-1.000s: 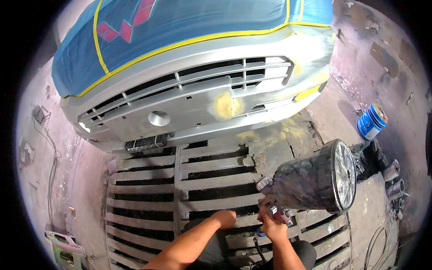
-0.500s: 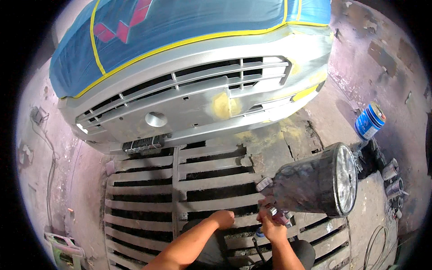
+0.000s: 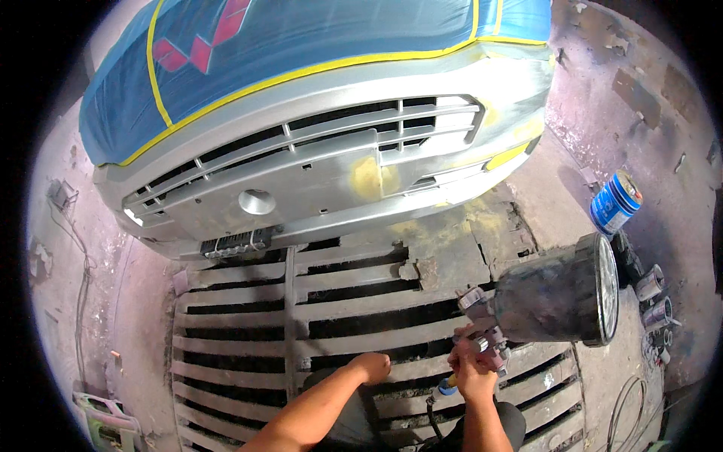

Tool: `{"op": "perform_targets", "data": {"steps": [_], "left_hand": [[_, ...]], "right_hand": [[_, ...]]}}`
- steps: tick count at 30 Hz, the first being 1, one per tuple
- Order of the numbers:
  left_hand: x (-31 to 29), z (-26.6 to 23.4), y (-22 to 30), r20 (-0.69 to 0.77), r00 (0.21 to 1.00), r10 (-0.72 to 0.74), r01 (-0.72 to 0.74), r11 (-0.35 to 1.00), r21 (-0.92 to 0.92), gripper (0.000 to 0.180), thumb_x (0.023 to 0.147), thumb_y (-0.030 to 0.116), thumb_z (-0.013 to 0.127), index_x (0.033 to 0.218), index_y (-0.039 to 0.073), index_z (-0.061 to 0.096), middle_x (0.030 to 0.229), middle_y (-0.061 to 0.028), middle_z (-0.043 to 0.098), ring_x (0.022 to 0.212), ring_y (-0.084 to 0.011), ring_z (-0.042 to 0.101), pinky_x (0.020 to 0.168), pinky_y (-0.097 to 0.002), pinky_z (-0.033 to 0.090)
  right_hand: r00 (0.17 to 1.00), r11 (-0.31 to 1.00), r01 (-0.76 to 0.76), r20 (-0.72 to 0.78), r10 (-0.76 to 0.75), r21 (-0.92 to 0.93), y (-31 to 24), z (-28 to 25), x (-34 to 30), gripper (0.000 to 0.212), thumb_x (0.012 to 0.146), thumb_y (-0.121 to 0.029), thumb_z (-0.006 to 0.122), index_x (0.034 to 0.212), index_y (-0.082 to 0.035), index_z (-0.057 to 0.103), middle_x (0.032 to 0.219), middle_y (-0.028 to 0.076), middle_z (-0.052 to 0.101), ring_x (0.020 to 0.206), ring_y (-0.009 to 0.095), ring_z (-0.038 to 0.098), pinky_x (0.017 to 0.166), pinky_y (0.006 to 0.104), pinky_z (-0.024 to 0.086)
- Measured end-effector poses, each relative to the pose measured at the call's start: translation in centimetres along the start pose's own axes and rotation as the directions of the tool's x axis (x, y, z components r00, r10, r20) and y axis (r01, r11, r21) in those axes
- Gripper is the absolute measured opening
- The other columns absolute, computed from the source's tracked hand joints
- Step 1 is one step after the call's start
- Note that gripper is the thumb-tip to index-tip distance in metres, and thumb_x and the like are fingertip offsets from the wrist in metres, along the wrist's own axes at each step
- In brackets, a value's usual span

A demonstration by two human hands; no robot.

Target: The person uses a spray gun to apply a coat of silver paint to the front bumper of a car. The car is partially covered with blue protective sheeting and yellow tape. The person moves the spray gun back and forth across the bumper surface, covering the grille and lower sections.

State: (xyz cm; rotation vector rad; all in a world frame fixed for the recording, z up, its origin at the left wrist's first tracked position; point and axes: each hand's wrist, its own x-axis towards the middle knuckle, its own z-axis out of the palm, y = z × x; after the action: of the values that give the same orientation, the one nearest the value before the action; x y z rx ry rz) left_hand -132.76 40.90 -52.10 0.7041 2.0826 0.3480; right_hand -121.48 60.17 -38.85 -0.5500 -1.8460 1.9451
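My right hand (image 3: 475, 374) is wrapped round a paint spray gun (image 3: 491, 346), with a hose running down from it. Its large, paint-smeared cup (image 3: 538, 297) tilts to the right. In a loose fist, my left hand (image 3: 371, 368) hovers over my knee, with nothing visible in it. Ahead stands a car's silver front bumper (image 3: 294, 192), with yellowish patches on its right half and slatted grille openings. Blue masking film (image 3: 301, 38) covers the part above, edged with yellow tape (image 3: 301, 79). The gun is apart from the bumper.
Under me lies a slatted floor grate (image 3: 361, 328) with dark gaps. At the right stand a blue paint can (image 3: 616, 203) and several smaller cans (image 3: 657, 313), near a coiled hose (image 3: 629, 407). A cable (image 3: 83, 301) runs along the left, near a greenish frame-like part (image 3: 105, 418).
My right hand has carried the spray gun a little to the right, and its cup has swung the same way. My left hand has barely moved. The view has shifted slightly.
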Motion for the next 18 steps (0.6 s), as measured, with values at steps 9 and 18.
{"op": "perform_targets", "data": {"steps": [9,18], "left_hand": [[0.4,1.0,-0.9,-0.095,0.995,0.016,-0.026,0.994,-0.106,0.028,0.083,0.024,0.044,0.093,0.006,0.063,0.090,-0.0189,0.065,0.087,-0.0359,0.062,0.078,-0.0433,0.048],[2.4,1.8,-2.5,-0.001,0.999,0.040,-0.040,0.998,0.040,0.029,0.084,0.025,0.045,0.095,0.006,0.064,0.098,-0.0178,0.065,0.092,-0.0363,0.061,0.080,-0.0436,0.047]], "right_hand": [[0.956,0.954,0.221,0.240,-0.170,-0.205,-0.8,1.8,-0.6,0.013,0.077,-0.002,0.057,0.088,-0.005,0.063,0.084,0.006,0.061,0.072,0.018,0.059,0.061,0.0299,0.047],[0.995,0.989,0.049,-0.093,-0.037,0.139,-2.1,0.7,0.1,0.024,0.092,-0.018,0.054,0.109,-0.003,0.055,0.069,0.003,0.056,0.053,0.009,0.048,0.045,0.0221,0.035]]}}
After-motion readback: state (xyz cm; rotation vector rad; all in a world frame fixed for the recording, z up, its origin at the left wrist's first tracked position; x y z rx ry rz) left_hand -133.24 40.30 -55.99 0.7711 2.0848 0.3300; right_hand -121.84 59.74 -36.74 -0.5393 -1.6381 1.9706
